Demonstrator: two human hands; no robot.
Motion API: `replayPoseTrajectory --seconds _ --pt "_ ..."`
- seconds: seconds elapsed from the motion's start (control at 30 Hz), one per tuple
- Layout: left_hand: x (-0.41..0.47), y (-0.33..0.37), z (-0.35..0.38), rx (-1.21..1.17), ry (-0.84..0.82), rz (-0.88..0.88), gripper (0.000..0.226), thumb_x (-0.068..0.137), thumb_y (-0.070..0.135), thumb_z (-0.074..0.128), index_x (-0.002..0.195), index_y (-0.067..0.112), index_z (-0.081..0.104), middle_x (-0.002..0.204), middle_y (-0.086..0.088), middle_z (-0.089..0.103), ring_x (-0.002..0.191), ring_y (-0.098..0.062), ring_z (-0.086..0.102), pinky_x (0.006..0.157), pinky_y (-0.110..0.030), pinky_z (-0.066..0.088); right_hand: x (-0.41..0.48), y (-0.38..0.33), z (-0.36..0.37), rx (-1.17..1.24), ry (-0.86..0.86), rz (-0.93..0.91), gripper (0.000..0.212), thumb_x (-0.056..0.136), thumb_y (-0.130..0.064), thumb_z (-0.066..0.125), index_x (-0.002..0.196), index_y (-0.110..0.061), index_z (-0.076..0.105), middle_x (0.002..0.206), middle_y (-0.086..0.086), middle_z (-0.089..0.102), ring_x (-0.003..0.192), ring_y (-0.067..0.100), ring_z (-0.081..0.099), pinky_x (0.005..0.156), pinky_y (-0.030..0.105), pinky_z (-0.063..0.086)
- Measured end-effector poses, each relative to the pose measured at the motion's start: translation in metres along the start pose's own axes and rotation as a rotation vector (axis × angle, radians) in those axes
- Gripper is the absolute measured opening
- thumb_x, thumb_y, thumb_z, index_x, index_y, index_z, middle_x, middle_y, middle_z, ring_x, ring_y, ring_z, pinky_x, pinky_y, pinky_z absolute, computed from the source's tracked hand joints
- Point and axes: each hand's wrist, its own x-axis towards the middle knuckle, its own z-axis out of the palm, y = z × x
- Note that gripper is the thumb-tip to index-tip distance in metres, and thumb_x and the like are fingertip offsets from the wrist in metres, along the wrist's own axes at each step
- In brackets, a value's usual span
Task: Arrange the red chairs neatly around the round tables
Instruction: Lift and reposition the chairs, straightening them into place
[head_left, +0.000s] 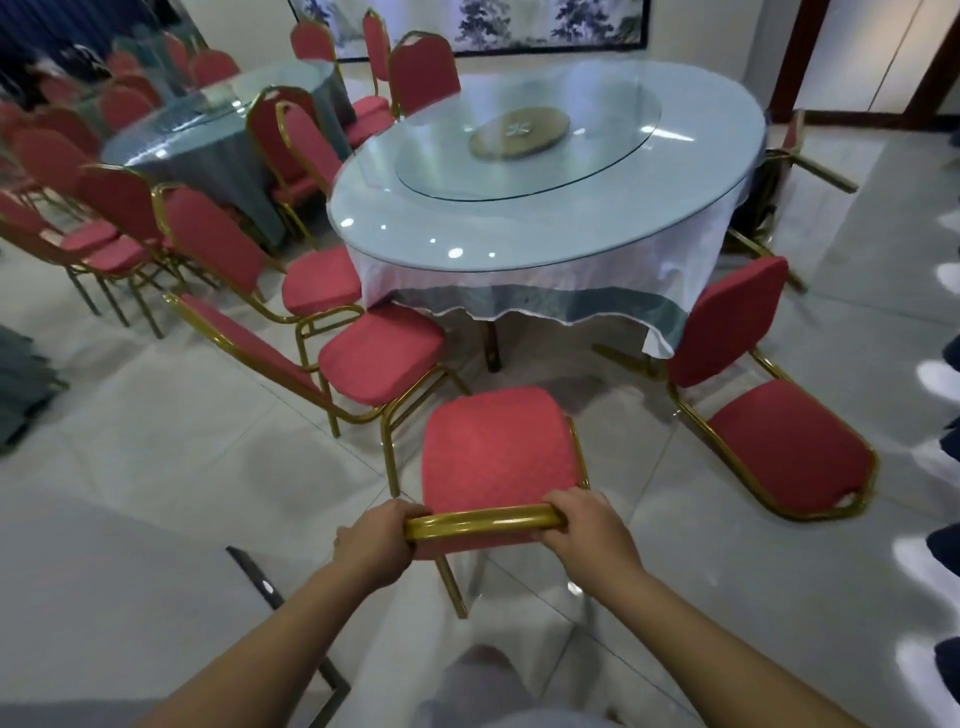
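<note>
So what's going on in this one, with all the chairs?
A person is holding a red chair by the gold top rail of its backrest, left hand and right hand gripping either end. The seat points toward the glass-topped round table but is not yet tucked in. Neighbouring chairs on the left sit close to the table. Another chair on the right faces away from the table and looks tipped.

The tips of the fingers (576, 506) curl out of sight beneath the gold rail (483, 517) of the held chair (498, 452). Far up-left of the fingers, the second surface (208, 130) and its chairs (122, 106) are blurred. Well to their right, pale shoes (940, 379) are cut off by the edge.
</note>
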Motion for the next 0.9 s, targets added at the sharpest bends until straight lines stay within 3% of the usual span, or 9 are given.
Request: replayPoseTrajectory --seconds 0.13,0.33,0.47,0.53,0.6,0.7,0.77,0.9 --pt "0.024 0.014 -0.003 -0.023 0.065 0.008 0.034 0.088 0.017 0.054 0.098 0.048 0.063 0.093 0.021 0.058 0.091 -0.009 0.055 0.094 -0.056 0.041 0.022 0.009 -0.007 0.04 0.042 0.003 0.013 0.085 -0.033 0.07 0.082 -0.03 0.057 0.085 -0.014 0.052 0.091 0.01 0.045 0.074 0.029 0.042" --pt "0.086 0.037 -0.021 -0.01 0.074 0.054 0.033 0.088 0.015 0.054 0.1 0.045 0.063 0.085 0.018 0.059 0.084 -0.009 0.052 0.093 -0.059 0.038 0.081 0.026 -0.028 0.055 0.045 0.034 0.012 0.084 -0.031 0.072 0.093 -0.028 0.065 0.089 -0.013 0.054 0.093 0.01 0.046 0.075 0.028 0.041" --pt "0.122 0.06 -0.037 -0.032 0.133 0.074 0.031 0.087 0.014 0.054 0.102 0.04 0.062 0.086 0.017 0.059 0.086 -0.008 0.057 0.083 -0.046 0.036 0.124 0.033 -0.055 0.074 -0.035 0.057 0.019 0.086 -0.023 0.071 0.103 -0.03 0.068 0.096 -0.011 0.058 0.098 0.012 0.051 0.082 0.027 0.043" --pt "0.139 0.064 -0.045 -0.036 0.036 0.13 0.026 0.085 0.025 0.062 0.105 0.042 0.061 0.096 0.017 0.062 0.095 -0.009 0.061 0.087 -0.044 0.039 0.138 0.037 -0.067 0.045 -0.061 0.078 0.029 0.087 -0.021 0.067 0.115 -0.03 0.066 0.104 -0.012 0.059 0.103 0.01 0.052 0.086 0.024 0.044" --pt "0.151 0.062 -0.058 -0.172 -0.196 0.242 0.038 0.074 0.051 0.075 0.11 0.046 0.062 0.102 0.02 0.064 0.099 -0.006 0.061 0.095 -0.042 0.045 0.141 0.046 -0.074 0.057 -0.025 0.125 0.035 0.087 -0.023 0.066 0.119 -0.036 0.061 0.111 -0.016 0.058 0.106 0.007 0.054 0.089 0.021 0.045" --pt "0.168 0.074 -0.091 -0.522 -0.496 0.435 0.056 0.066 0.072 0.074 0.114 0.047 0.064 0.109 0.023 0.067 0.102 0.004 0.062 0.086 -0.018 0.051 0.122 0.073 -0.078 0.06 0.06 0.287 0.047 0.089 -0.027 0.067 0.132 -0.036 0.052 0.129 -0.02 0.048 0.124 0.003 0.044 0.103 0.017 0.034" --pt "0.188 0.101 -0.105 -0.597 -0.473 0.524 0.048 0.074 0.063 0.073 0.116 0.042 0.066 0.109 0.02 0.069 0.102 0.003 0.063 0.084 -0.016 0.052 0.101 0.097 -0.082 0.085 0.09 0.471 0.055 0.09 -0.029 0.066 0.142 -0.029 0.046 0.138 -0.013 0.043 0.132 0.008 0.04 0.106 0.02 0.031" --pt "0.235 0.186 -0.097 -0.544 -0.341 0.603 0.025 0.091 0.026 0.07 0.116 0.022 0.068 0.105 0.007 0.069 0.094 -0.007 0.065 0.089 -0.026 0.053 0.061 0.142 -0.102 0.175 0.241 0.78 0.048 0.089 -0.025 0.068 0.135 -0.025 0.053 0.138 0.0 0.051 0.125 0.019 0.05 0.097 0.029 0.043"
